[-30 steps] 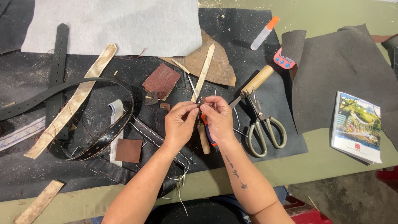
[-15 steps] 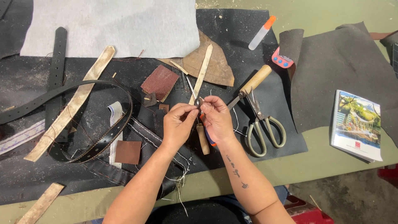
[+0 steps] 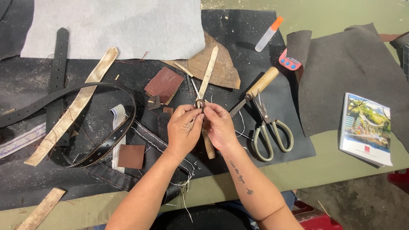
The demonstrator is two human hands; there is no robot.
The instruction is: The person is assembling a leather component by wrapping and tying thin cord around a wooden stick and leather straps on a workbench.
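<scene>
My left hand [image 3: 182, 130] and my right hand [image 3: 219, 125] meet at the middle of the bench, fingertips pinched together on a small dark metal ring [image 3: 199, 103]. Both hands hover over a black work mat [image 3: 255, 25]. A narrow tan leather strip [image 3: 208, 76] runs up from behind the ring, and a short wooden stick [image 3: 208, 145] shows below my right palm. A wooden-handled awl [image 3: 255, 88] lies just right of my right hand, with metal scissors [image 3: 269, 130] beside it.
A black belt [image 3: 102, 142] loops at the left beside long tan strips [image 3: 76, 106]. Brown leather scraps [image 3: 164, 84], a grey felt sheet [image 3: 115, 25], a glue tube [image 3: 268, 34], a red tape measure [image 3: 289, 61], dark leather [image 3: 353, 76] and a booklet [image 3: 365, 127] surround them.
The hands have stayed at the same place, with only slight finger movements on the ring. Nothing else on the bench has moved.
</scene>
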